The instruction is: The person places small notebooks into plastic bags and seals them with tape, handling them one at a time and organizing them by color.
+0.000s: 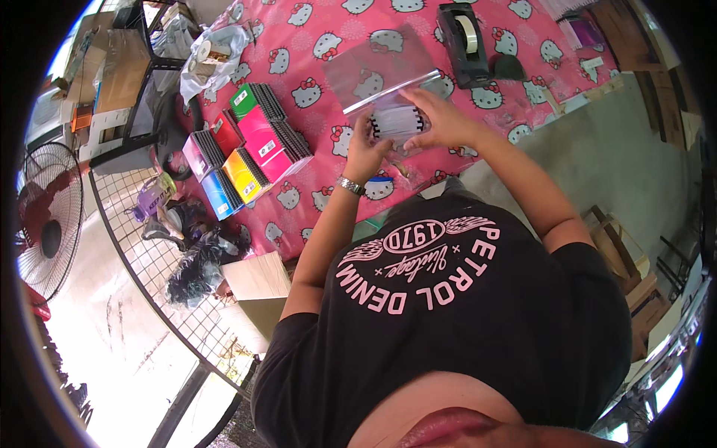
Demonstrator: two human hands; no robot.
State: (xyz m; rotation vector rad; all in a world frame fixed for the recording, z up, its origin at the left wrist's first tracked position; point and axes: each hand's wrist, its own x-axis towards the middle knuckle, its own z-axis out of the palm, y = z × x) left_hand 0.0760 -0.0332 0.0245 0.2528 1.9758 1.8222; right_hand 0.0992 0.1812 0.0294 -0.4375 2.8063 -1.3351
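Note:
My left hand, with a metal watch on its wrist, grips the near left side of a clear plastic zip bag. My right hand holds the bag's right side, its fingers reaching over the top near the white seal strip. Between my hands lies a white stack of what look like small notebooks, with black spiral bindings along both sides. It seems to be inside the bag's lower part; the plastic and my fingers partly cover it. The bag's upper part spreads flat and away from me over the pink patterned tablecloth.
Stacks of small colourful spiral notebooks stand to the left. A black tape dispenser sits at the far right beside a dark rounded object. A crumpled plastic bag lies far left. Beyond the table's left edge is a fan.

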